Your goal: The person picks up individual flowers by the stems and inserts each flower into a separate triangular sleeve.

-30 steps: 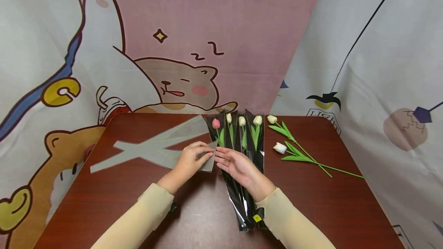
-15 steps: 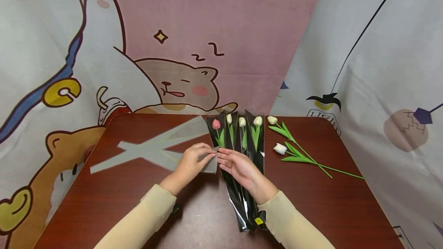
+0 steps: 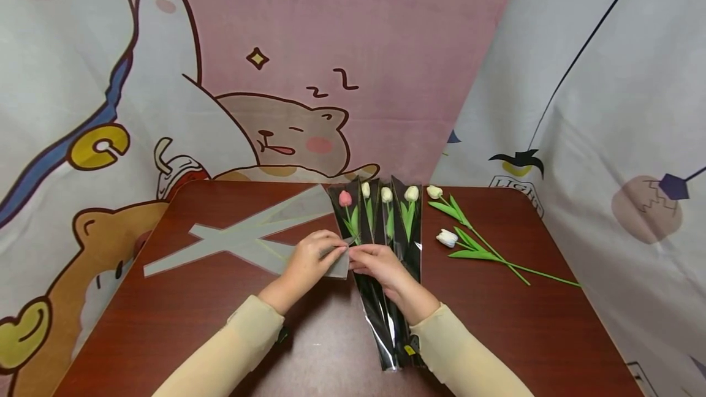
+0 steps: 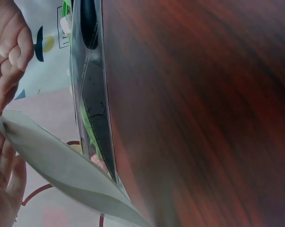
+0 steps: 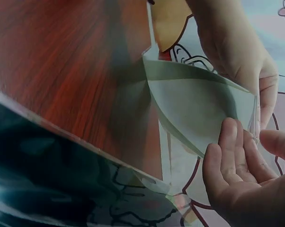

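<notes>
Both hands meet near the table's middle at the mouth of a grey flower sleeve (image 3: 337,268). My left hand (image 3: 307,265) pinches the sleeve's edge between thumb and fingers. From the other side, my right hand (image 3: 386,269) pinches a corner of the same edge with thumb and index finger; its other fingers stay extended. In the right wrist view the sleeve (image 5: 194,99) gapes, its two layers bowed apart. The left wrist view shows the sleeve (image 4: 62,163) slanting away from the fingers. Black sleeves (image 3: 380,299) holding pink and white tulips lie just under the right hand.
More flat grey sleeves (image 3: 215,239) lie crossed on the left of the brown table (image 3: 165,336). Two loose tulips, a white one (image 3: 434,192) and a whitish-blue one (image 3: 447,238), lie on the right. A cartoon-print cloth (image 3: 397,66) hangs behind.
My right hand's fingers, extended before, have closed in on the sleeve's edge. My left hand keeps its pinch and has shifted slightly right with the sleeve.
</notes>
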Demonstrator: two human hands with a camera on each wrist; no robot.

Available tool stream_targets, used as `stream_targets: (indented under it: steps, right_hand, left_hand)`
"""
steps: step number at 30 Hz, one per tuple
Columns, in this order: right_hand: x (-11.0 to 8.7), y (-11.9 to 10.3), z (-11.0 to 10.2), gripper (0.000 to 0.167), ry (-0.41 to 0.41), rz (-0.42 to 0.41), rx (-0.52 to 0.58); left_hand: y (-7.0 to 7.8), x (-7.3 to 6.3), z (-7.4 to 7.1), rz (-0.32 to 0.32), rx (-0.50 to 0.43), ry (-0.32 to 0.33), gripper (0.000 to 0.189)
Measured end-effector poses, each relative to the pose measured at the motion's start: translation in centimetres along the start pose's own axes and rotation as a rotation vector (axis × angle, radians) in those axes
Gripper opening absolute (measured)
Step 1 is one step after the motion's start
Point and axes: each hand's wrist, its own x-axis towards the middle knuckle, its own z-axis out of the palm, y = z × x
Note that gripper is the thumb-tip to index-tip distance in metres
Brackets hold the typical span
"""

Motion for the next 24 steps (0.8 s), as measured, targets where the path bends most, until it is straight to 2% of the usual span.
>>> stream_targets:
  steps: [5, 15, 24]
  right_hand:
    - [0.06, 0.07, -0.08, 0.033, 0.017, -0.037, -0.060]
    - [0.05, -0.11, 0.01, 0.030, 0.040, -0.034, -0.061]
    - [0.30, 0.04, -0.11, 0.026, 0.023, -0.037, -0.107]
  left_hand:
    - [0.03, -0.03, 0.16, -0.005, -0.004, -0.002, 0.007]
    - [-0.04, 0.11, 0.21, -0.014, -0.020, 0.010, 0.007]
    - [-0.12, 0.17, 0.38, -0.003, -0.027, 0.024, 0.007]
